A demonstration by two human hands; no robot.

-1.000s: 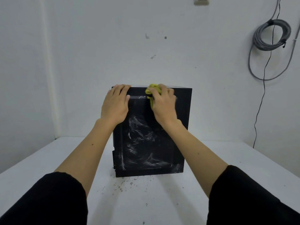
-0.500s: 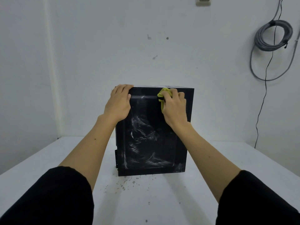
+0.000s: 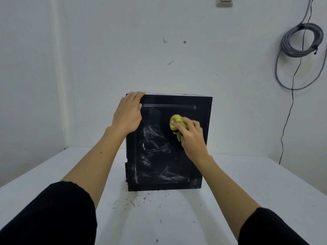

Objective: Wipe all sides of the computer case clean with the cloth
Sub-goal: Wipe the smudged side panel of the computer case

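I see the black computer case standing upright on the white bench, near the middle and close to the back wall; its broad side panel faces me, streaked with pale smears across the centre and lower part. My left hand lies on the upper left corner of the case, fingers fairly straight and reaching over the top edge, palm against the panel; it grips nothing. My right hand holds the yellow cloth bunched under its curled fingers and presses it against the upper right part of the panel, just below the recessed strip that runs along the top; the cloth sticks out past the fingertips toward the left, and a fold of it hangs down beside the thumb. Both forearms are bare, and black sleeves cover the upper arms at the bottom of the view. Dark specks are scattered on the bench just in front of the case; on the wall to the right hangs a coiled grey cable, with a thin black cord dropping toward the bench; a pale wall switch sits at the top edge.
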